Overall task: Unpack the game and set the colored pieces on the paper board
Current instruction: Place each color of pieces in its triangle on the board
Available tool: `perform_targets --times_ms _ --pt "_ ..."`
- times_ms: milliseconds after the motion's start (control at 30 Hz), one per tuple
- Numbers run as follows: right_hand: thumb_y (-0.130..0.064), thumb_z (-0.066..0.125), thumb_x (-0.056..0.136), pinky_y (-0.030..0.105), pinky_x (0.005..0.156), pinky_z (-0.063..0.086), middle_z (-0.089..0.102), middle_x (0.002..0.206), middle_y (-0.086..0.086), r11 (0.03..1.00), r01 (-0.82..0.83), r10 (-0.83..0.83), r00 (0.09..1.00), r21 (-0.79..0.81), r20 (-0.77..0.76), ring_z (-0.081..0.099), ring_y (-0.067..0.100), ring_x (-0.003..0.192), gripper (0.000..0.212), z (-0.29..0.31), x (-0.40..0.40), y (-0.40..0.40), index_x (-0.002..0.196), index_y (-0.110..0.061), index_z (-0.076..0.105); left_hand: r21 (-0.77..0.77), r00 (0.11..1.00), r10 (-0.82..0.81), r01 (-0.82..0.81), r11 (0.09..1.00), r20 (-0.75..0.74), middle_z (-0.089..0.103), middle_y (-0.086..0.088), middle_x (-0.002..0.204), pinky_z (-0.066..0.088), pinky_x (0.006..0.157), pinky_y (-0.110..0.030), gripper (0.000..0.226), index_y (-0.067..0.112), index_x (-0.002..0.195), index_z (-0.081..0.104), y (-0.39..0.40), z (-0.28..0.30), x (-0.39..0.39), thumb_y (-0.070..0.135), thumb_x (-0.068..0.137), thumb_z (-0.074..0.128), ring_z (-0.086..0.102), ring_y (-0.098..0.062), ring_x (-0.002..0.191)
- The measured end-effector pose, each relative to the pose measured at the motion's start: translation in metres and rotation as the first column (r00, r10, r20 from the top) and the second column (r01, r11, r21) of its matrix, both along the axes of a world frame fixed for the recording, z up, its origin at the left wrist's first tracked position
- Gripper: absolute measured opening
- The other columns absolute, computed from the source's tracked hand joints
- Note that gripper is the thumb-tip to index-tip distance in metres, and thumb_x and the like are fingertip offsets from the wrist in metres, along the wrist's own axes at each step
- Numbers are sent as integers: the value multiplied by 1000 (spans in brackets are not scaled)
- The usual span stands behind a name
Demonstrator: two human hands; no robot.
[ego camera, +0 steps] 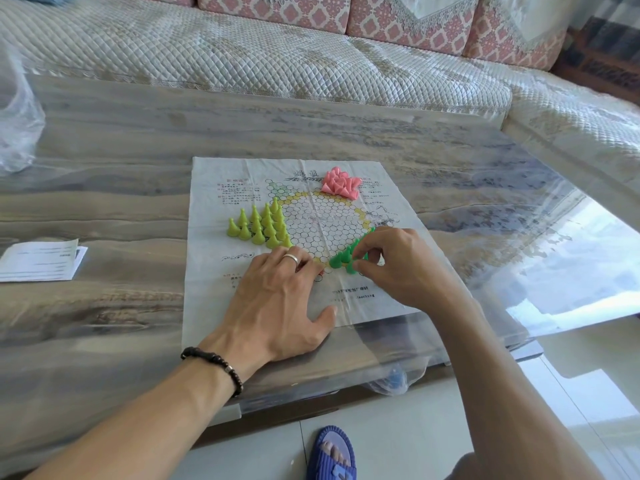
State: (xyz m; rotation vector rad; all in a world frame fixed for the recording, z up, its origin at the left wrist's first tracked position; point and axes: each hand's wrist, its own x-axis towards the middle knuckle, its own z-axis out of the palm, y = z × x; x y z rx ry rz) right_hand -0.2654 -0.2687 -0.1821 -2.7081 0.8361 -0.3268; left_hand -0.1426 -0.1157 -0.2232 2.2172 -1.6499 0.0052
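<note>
A creased paper board (221, 289) with a printed hexagon of circles lies on the table. Several yellow-green cone pieces (260, 224) stand upright in a triangle on its left side. A heap of pink pieces (341, 183) lies tumbled at the top. Several dark green pieces (343, 258) cluster at the lower right of the hexagon. My right hand (401, 268) pinches one green piece among them. My left hand (277, 303), with a ring on one finger, rests flat on the paper, fingers spread.
The wood-grain table (114, 140) carries a folded printed sheet (40, 260) at the left and a clear plastic bag (15, 112) at the far left. A quilted sofa (242, 53) runs behind. Below the table edge is a foot in a blue sandal (331, 453).
</note>
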Motion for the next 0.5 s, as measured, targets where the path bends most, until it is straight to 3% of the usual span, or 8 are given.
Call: perform_targets --times_ms 100,267,400,500 --pt "-25 69 82 21 62 37 57 75 -8 1000 -8 8 1000 -16 1 50 8 70 6 -1 1 0 87 -23 70 -6 1000 1 -1 1000 -3 57 2 111 41 94 -39 61 19 113 63 -1 0 0 61 73 42 50 -21 106" --pt "-19 67 82 9 63 36 61 72 -10 1000 23 -23 988 6 152 52 -2 65 5 5 -9 -9 82 -21 71 -8 1000 3 -3 1000 0 57 3 111 41 94 -38 61 20 114 63 -1 -1 0 61 73 43 50 -20 106" --pt "-23 69 80 11 62 38 63 67 -15 995 89 -91 994 34 64 54 -5 63 3 11 -29 -20 79 -26 70 -2 1000 1 -1 1000 1 57 4 112 40 95 -36 62 21 115 62 -1 -1 0 61 73 43 50 -18 106" --pt "-30 78 73 14 62 38 63 72 -14 991 95 -94 995 98 -19 53 -3 67 14 14 -39 -21 83 -31 69 -10 1000 -2 2 1000 -4 57 4 112 40 95 -36 62 21 116 62 0 0 0 61 73 43 49 -18 106"
